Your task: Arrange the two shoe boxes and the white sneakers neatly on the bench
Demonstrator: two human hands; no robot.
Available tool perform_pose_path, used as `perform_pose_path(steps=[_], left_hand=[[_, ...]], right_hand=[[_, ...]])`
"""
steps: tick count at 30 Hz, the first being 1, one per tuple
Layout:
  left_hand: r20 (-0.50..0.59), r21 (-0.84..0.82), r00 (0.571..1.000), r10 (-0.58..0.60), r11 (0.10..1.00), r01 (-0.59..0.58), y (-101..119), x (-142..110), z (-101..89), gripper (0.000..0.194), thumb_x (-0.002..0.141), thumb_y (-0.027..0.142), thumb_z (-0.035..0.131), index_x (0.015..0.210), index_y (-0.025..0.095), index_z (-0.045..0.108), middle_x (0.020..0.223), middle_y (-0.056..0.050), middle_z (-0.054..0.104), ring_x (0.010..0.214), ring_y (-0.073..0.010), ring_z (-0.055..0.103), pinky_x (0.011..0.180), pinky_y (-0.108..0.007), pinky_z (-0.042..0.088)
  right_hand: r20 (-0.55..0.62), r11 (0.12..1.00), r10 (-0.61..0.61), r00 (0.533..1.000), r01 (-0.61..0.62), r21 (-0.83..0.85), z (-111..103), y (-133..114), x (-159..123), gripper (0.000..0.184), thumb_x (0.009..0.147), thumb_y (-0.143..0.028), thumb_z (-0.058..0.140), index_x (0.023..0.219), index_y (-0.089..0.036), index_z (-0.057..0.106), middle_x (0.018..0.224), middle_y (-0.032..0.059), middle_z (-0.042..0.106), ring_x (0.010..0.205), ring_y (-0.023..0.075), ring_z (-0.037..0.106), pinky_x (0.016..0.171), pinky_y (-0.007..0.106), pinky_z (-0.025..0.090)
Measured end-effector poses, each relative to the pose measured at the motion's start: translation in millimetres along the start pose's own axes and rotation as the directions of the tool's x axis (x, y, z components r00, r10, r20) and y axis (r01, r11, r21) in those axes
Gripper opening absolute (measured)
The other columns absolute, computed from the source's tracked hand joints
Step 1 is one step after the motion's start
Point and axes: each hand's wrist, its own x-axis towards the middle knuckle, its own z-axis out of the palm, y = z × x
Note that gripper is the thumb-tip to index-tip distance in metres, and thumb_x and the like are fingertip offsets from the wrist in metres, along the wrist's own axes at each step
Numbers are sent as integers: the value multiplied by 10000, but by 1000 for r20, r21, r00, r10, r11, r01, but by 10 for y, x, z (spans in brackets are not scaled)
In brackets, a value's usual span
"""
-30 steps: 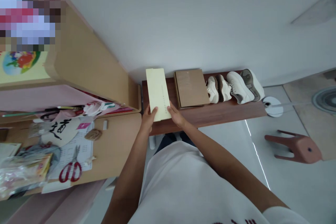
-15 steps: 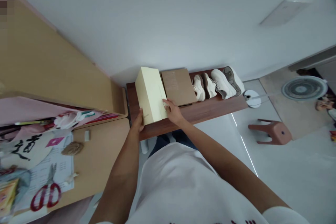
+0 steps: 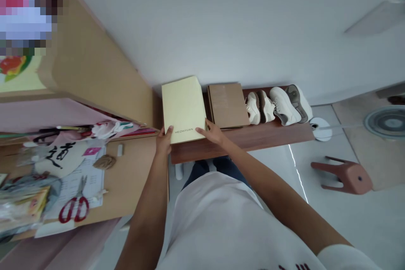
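Note:
A pale yellow box printed MEIZHIYUAN faces up at the left end of a dark wooden bench. My left hand grips its near left corner, thumb on top and fingers down the side. At the near right corner my right hand holds it the same way, thumb on the top face. Whether the box's underside rests on the bench is hidden. Just right of it lies a brown cardboard box. Farther along the bench stand smaller white shoes and a larger white pair.
To my left is a desk with red-handled scissors, papers and a hair bun-like brown item. A tan panel rises beside the bench. On the floor at right are a pinkish stool and a fan.
The yellow box has been turned so its broad printed face is up, and a gap shows between it and the brown box. Both hands stay on it. My view has shifted left.

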Motion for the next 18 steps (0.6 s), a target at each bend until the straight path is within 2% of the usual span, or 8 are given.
perform_pose_path(steps=[2,10,18], left_hand=[[-7,12,999,44,999,-44,22,6,0,578,721,454,860,1204,186,689,1177,-109,752,1095,-238,718,1000,-395,571],[-15,83,995,98,992,-96,-34,63,66,588,726,422,861,1241,192,696,1248,-116,725,1195,-268,670,1044,-428,540],[-13,145,992,125,982,-122,-173,109,91,586,786,428,814,1306,204,666,1328,-124,682,1258,-266,633,1101,-445,489]], right_hand=[[52,1000,-8,999,7,18,25,75,86,801,755,-578,794,1436,-231,553,1414,96,630,1343,283,559,1187,466,381],[49,984,87,995,-94,150,98,442,331,765,754,-457,829,1414,-189,548,1320,133,685,1218,263,648,1102,479,475],[37,972,135,990,-140,189,98,561,399,675,778,-345,815,1387,-194,567,1278,128,710,1170,253,673,1092,495,479]])
